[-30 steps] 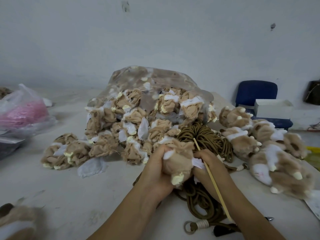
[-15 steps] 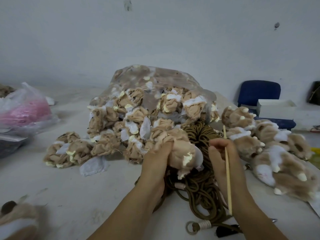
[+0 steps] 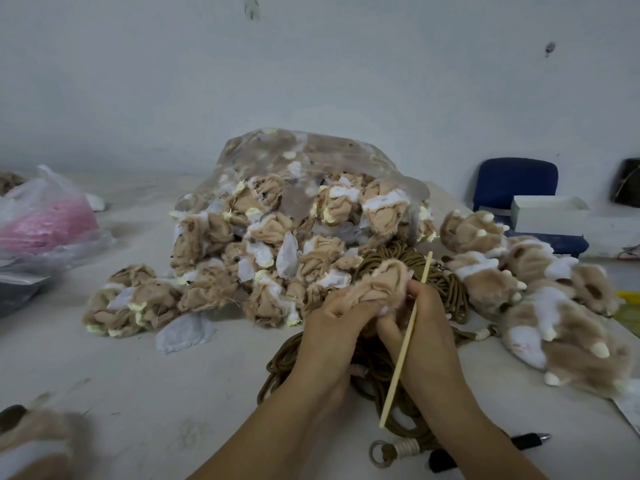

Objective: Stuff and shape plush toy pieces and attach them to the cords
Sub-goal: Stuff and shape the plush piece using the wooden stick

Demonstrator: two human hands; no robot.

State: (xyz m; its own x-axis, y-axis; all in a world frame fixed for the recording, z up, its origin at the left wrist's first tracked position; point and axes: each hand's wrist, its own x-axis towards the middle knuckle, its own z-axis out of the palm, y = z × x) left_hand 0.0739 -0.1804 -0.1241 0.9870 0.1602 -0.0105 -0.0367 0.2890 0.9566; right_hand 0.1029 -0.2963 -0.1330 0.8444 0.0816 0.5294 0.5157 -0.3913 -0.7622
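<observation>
Pink bag (image 3: 45,223): far left on the table (image 3: 138,393), well apart from the action.
Loose pieces (image 3: 131,303): a small flat, unstuffed heap, just beside the big clear bag (image 3: 298,202), which is packed with more.
Left hand (image 3: 332,327): fingers curled tight round the plush piece (image 3: 377,285), gripping it from the left.
Plush piece: tan, crumpled, held up between both hands, right over the cords (image 3: 450,296).
Stick (image 3: 405,341): thin, slanted, tip up beside the piece.
Right hand (image 3: 426,327): curled round the stick, fingertips pressed against the piece.
Stuffed paws (image 3: 540,299): plump and clawed, piled along the right.
Chair (image 3: 516,181): blue, behind the stuffed paws.
</observation>
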